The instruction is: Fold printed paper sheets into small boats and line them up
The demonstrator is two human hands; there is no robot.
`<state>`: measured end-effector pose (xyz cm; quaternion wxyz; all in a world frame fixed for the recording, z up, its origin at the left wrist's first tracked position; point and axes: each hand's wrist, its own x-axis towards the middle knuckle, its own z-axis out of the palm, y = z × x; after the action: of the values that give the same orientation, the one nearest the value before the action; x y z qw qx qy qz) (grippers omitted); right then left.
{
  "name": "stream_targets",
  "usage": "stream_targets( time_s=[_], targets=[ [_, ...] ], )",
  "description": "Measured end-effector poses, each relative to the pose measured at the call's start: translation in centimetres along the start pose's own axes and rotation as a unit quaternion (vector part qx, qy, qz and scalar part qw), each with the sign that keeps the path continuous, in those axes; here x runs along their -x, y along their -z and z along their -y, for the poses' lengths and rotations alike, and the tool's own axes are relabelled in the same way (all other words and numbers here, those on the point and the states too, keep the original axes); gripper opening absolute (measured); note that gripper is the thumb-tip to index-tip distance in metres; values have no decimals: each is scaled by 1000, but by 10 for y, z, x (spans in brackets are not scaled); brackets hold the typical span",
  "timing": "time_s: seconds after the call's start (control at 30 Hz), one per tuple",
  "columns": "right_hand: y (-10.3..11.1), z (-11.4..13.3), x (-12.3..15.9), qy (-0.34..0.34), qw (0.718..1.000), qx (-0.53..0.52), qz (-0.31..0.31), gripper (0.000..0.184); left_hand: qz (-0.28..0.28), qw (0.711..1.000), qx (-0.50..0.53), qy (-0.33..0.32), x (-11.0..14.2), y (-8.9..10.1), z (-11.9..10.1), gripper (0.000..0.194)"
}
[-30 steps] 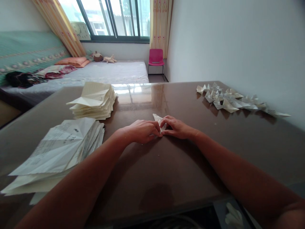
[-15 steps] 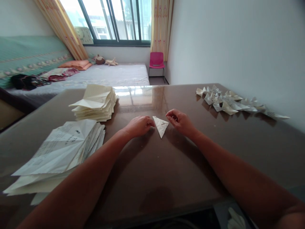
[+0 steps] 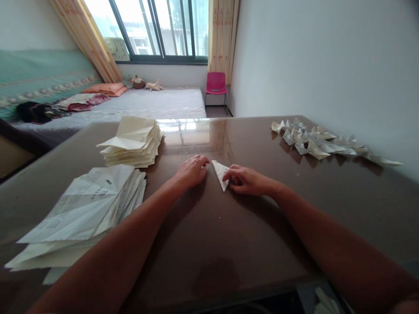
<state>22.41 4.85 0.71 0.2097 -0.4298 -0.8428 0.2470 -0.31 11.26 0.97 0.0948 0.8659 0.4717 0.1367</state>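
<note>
Folded paper [image 3: 219,172] lies on the tabletop [image 3: 209,235]; the right hand [image 3: 248,179] has fingers on it (gripping or not, I cannot tell); the left hand [image 3: 192,171], fingers loose and empty, is just beside.

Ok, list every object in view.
Paper triangle: one, white, between hands
Paper stacks: two, cream, whitish, table left
Folded papers: many, whitish, table right
Table: one, brown, foreground
Bed: one, pale, background
Cloths: several, orange, reddish, dark, bed
Toys: two, brown, cream, bed
Bed backing: one, green, left
Chair: one, pink, background
Window: one, dark-framed, background
Curtains: two, yellow, beside window
Clock: one, pale, beside window
Unclear object: one, pale, bottom right
Forearms: two, foreground
Left hand: one, beside triangle
Right hand: one, touching triangle
</note>
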Motion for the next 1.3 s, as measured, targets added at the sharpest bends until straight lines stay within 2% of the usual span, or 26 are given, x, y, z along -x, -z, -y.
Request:
stream_targets(
  time_s=[0.13,0.2,0.27,0.37,0.47,0.6,0.77,0.87,0.97,1.2,1.3],
  targets=[
    [-5,2,-3,19,1000,-8,0,10,7,999,17,28,-1,1,-2,21],
    [-7,3,-4,28,999,-29,-8,7,43,995,74,49,-2,1,-4,17],
    [-6,2,-5,29,997,-64,-21,9,102,977,167,86,-2,1,-8,15],
    [-3,0,-5,25,992,-119,-34,13,173,918,326,143,0,1,-18,17],
    [-1,1,-4,33,987,-157,-15,16,204,854,449,164,5,3,-29,23],
    [2,4,-4,54,980,-189,18,20,209,795,541,179,11,1,-36,26],
    [7,2,-3,90,977,-187,42,21,211,718,640,175,10,-8,-34,23],
    [7,0,-3,89,981,-169,40,20,208,686,673,181,10,-12,-35,20],
    [3,-1,-4,67,987,-142,13,19,207,677,684,175,10,-14,-37,16],
    [-3,1,-5,34,993,-107,-29,15,212,694,667,167,11,-15,-41,21],
    [-5,0,-6,-27,991,-110,-72,19,197,703,661,174,11,-15,-44,21]
  ],
)
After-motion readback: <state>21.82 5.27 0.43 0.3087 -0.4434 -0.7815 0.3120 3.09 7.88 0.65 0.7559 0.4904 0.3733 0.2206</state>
